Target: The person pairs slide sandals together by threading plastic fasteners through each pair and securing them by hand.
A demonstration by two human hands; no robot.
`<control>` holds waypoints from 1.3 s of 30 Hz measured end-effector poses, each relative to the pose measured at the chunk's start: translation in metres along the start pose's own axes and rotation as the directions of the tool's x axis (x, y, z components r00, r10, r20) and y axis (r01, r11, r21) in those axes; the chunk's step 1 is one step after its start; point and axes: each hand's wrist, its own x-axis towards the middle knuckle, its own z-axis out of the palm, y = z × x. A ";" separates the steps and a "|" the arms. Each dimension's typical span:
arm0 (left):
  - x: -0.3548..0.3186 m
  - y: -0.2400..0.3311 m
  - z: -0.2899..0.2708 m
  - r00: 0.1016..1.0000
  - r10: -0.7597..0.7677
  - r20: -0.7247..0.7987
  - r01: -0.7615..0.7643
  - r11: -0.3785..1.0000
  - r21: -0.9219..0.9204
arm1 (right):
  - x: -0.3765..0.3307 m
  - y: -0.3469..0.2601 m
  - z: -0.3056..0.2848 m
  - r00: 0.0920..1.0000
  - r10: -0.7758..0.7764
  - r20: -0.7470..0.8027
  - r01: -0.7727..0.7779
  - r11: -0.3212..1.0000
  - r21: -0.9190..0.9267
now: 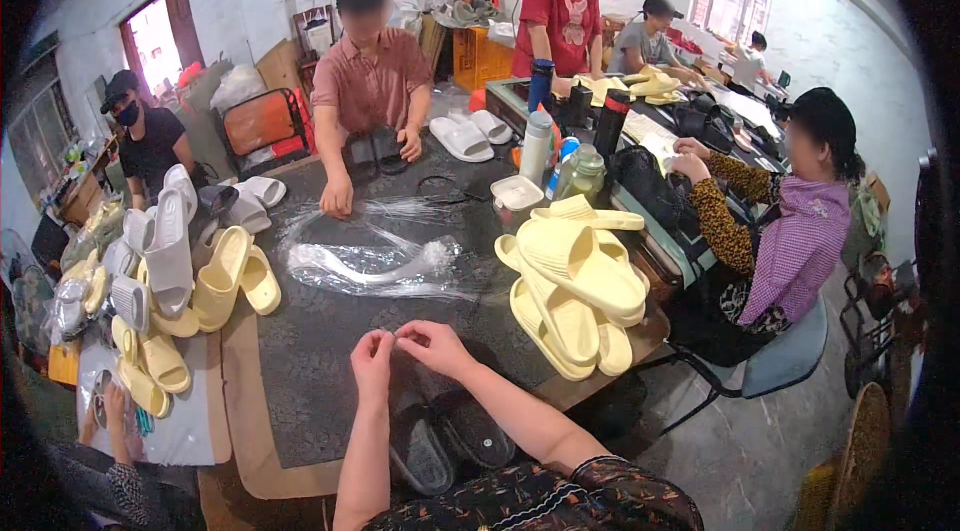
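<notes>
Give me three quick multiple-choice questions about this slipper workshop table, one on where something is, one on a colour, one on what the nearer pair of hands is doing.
1. Where does the big stack of slippers lie from the wearer's view?
A. on the table's right side
B. on the floor
C. on a chair

2. What colour is that stack?
A. red
B. pale yellow
C. blue

3. How are the wearer's left hand and right hand held?
A. flat on the table
B. raised close together, fingertips pinching thin clear film
C. each gripping a bottle

Answers:
1 A, the stack sits at the right edge of the dark table.
2 B, all are pale yellow.
3 B, the fingertips nearly meet above a pair of dark slippers, though the film between them is hard to make out.
</notes>
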 end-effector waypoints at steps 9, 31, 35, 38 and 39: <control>0.003 -0.008 -0.006 0.999 0.045 -0.001 -0.045 0.995 0.086 | 0.005 0.013 0.006 0.990 0.023 -0.141 -0.028 0.999 -0.029; 0.003 -0.017 -0.007 0.996 0.092 0.008 -0.092 0.986 0.143 | 0.006 0.018 0.007 0.987 -0.114 -0.117 0.099 0.987 -0.123; 0.003 -0.015 -0.005 0.996 0.070 -0.047 -0.064 0.991 0.117 | 0.005 0.016 0.005 0.982 -0.076 -0.172 0.053 0.989 -0.135; 0.005 -0.020 -0.007 0.998 0.061 0.023 -0.064 0.984 0.166 | 0.005 0.014 0.004 0.990 -0.072 -0.120 0.054 0.988 -0.146; 0.006 -0.022 -0.007 0.998 0.060 0.022 -0.063 0.984 0.167 | 0.005 0.014 0.004 0.985 -0.109 -0.133 0.084 0.980 -0.180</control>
